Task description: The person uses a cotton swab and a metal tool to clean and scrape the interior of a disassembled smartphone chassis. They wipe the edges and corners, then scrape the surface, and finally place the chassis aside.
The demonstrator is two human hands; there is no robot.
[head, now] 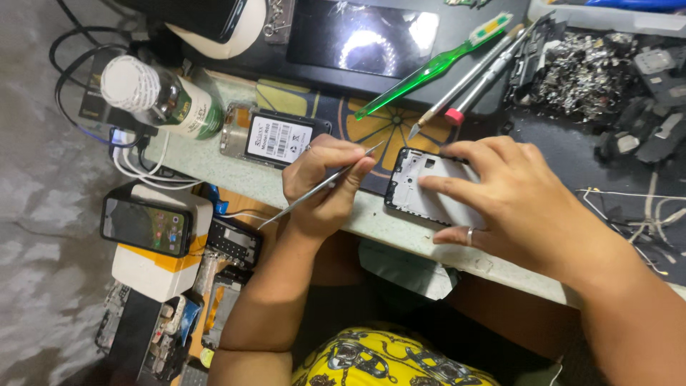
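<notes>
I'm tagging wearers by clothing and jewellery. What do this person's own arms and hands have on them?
Both forearms are bare, with no sleeves, gloves or watch in view. The right hand wears a thin silver ring on one finger. The left hand shows no ring or band. Below the arms, a yellow garment with a dark chain-like print shows.

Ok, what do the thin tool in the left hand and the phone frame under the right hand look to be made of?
The thin tool looks like bare metal: silvery, slim, with a bright glint along the shaft. The phone frame seems to be plastic with a matte pale inner face and black rim, though a metal midplate can't be ruled out. The left hand pinches the tool; the right hand presses the frame.
</notes>
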